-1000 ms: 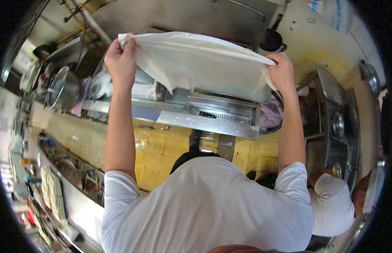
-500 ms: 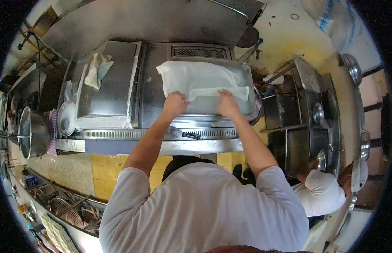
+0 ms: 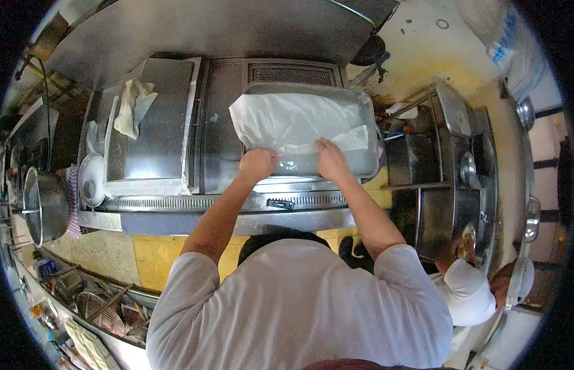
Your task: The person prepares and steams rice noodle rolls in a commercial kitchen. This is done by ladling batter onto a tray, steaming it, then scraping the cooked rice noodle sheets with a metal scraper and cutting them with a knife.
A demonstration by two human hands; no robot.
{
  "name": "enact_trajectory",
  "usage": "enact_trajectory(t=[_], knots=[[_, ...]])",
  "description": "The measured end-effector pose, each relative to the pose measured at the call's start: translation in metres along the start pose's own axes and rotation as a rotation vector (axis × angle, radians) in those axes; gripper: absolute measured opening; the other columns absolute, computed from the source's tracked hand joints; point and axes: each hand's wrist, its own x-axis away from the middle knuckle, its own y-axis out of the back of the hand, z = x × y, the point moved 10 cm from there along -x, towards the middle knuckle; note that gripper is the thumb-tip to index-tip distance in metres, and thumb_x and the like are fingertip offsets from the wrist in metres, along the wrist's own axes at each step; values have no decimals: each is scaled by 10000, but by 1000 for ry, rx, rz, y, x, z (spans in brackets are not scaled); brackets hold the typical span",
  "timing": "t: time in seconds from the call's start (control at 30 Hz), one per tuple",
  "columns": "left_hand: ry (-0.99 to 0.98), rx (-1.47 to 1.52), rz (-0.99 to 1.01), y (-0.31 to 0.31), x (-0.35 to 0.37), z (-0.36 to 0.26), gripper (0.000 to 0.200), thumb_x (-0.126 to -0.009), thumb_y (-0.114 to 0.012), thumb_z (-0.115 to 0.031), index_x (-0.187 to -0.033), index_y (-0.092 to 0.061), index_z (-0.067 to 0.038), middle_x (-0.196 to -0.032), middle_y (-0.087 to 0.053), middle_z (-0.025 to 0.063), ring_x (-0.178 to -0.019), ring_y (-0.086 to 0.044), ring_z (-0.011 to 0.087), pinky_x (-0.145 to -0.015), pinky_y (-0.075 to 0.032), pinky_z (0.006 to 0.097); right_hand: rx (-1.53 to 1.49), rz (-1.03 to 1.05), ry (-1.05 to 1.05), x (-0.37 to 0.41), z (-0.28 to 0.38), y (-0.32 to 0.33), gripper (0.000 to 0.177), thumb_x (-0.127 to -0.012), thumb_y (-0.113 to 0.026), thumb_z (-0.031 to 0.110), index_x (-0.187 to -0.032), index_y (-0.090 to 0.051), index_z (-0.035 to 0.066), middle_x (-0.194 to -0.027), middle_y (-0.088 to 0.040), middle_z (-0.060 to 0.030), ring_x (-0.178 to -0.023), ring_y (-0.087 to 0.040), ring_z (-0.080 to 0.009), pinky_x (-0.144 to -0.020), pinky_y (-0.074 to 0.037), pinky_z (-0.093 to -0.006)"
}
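A thin white sheet (image 3: 293, 117), cloth or paper, lies wrinkled over a large shallow tray (image 3: 370, 157) with rounded corners. My left hand (image 3: 258, 164) is closed at the sheet's near left edge, thumb and fingers pinched together. Further right, my right hand (image 3: 332, 161) grips the near edge with its fingertips, beside a folded-over strip at the sheet's right end. Between my hands the tray's shiny, wet-looking bottom shows. Close in front of the tray, a black-handled tool (image 3: 280, 204) lies on the slotted metal channel.
Left of the tray stands a metal-topped unit (image 3: 154, 154) bearing a crumpled cloth (image 3: 134, 108). A white lid or plate (image 3: 92, 180) and a big pot (image 3: 45, 206) are further left. At the right, a co-worker in a white shirt (image 3: 467, 293) is near a metal rack (image 3: 435, 185).
The folded-back flap along the sheet's near edge has mostly opened out, leaving a fold at the right end. My left hand has shifted slightly toward me. The view has tilted a little.
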Motion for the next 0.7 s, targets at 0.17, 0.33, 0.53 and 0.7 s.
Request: enact_trajectory(t=[0.17,0.33,0.53,0.7], knots=[[-77,115,-128,10,-2,-15,311,-990,-554,-337,-1011,-742,-91,-1039,-723,192,-964,-682,407,-871,-537,514,-36,376,-62,-18,-9,-1,445,-854,-530,29,-1286,-634,-5,-1327,-633,-214,-1252,-592,-364,-1094,-451,-445],[-246,289,-445,106,5,-107,242,-976,-638,-240,-1086,-727,-44,-1022,-722,196,-918,-688,422,-816,-558,441,-752,-185,133,-44,33,83,273,-872,-573,79,-1091,-717,3,-1089,-735,-203,-1046,-707,-293,-934,-543,-393],[-318,259,-834,246,54,-177,137,-922,-714,-140,-1025,-754,-59,-948,-732,191,-852,-722,369,-732,-569,406,-1067,186,61,-42,38,91,187,-861,-594,86,-925,-683,-65,-862,-719,-192,-757,-641,-229,-717,-510,-389],[-212,260,-979,275,69,-151,197,-957,-705,-203,-1028,-750,-26,-871,-727,207,-733,-709,305,-690,-539,354,-915,108,42,-28,-26,68,219,-855,-546,77,-955,-673,-71,-804,-688,-237,-750,-654,-296,-722,-507,-425]])
